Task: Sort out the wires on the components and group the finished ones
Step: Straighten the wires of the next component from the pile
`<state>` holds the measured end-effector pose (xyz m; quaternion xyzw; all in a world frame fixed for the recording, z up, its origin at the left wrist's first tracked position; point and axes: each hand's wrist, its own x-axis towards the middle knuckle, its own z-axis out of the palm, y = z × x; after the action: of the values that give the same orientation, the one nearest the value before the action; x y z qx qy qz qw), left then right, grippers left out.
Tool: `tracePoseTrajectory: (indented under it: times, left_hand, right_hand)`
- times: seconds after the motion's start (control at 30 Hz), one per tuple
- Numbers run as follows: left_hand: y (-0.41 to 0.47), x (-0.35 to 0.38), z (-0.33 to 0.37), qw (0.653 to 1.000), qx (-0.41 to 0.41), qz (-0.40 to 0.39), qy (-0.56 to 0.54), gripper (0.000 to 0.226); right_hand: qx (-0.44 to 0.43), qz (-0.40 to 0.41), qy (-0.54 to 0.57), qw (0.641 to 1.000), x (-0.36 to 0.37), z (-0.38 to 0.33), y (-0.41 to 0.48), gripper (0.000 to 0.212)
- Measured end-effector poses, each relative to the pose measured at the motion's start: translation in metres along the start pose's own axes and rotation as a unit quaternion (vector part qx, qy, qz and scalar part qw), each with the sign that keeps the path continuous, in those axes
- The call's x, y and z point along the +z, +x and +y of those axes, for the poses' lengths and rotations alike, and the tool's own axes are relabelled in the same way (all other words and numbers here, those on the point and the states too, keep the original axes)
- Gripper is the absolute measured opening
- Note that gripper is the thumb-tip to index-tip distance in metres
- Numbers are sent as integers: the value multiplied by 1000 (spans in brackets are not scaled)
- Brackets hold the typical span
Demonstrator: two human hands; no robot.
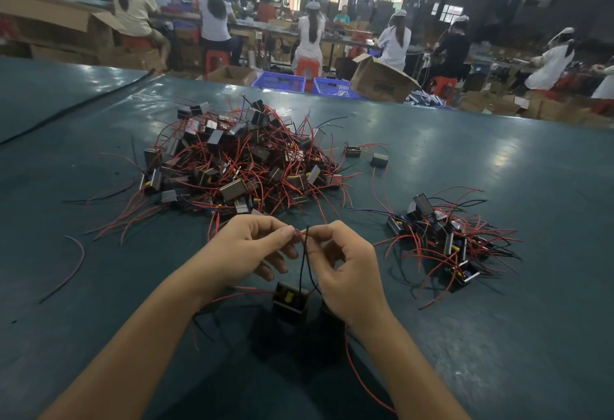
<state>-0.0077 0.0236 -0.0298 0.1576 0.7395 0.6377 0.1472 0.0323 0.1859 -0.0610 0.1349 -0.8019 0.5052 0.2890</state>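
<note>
The person's left hand [252,247] pinches wire tips between thumb and forefinger, its other fingers loosely curled. The right hand [345,270], touching it fingertip to fingertip, pinches the black wires [303,267] that rise from a small dark component [289,301] just below both hands. Beyond that component lies a large heap of wired components [239,160]; to its right sits a smaller group [445,240], all on a dark green desk [498,336].

Dim workshop. Green table [481,160], workers [310,34] on red stools [306,66], cardboard boxes [382,81], blue crates [279,82].
</note>
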Motion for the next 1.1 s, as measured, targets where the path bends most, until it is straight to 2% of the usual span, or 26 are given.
tracePoseTrajectory:
  times: [0.13, 0.23, 0.4, 0.5, 0.67, 0.8, 0.93, 1.03, 1.1]
  left_hand:
    - [0, 0, 2, 999, -8, 30, 9, 22]
    - [0, 2, 3, 996, 32, 52, 62, 25]
    - [-3, 1, 2, 985, 94, 50, 139, 11]
    - [-4, 1, 1, 971, 135, 54, 191, 11]
    - [-4, 2, -3, 914, 266, 87, 293, 8]
    - [-3, 1, -5, 884, 337, 94, 308, 11]
    - [-5, 1, -8, 846, 402, 117, 331, 22]
    - [-4, -1, -8, 849, 412, 131, 304, 20]
    - [-2, 0, -7, 881, 379, 131, 251, 14]
  right_hand:
    - [-74, -15, -78, 994, -5, 3, 1, 7]
    - [-112, -13, -126, 986, -7, 3, 0, 7]
    - [-138, -21, -179, 974, -9, 2, 0, 8]
    - [-114, -9, -165, 980, -7, 2, 0, 6]
    - [-59, -4, -127, 990, -6, 4, 1, 3]
    - [86, -7, 11, 996, -1, 2, 2, 7]
    - [204, -21, 167, 964, -1, 0, 4, 13]
    - [239, -28, 227, 944, 1, -2, 4, 15]
    - [227, -23, 210, 951, 2, -2, 3, 18]
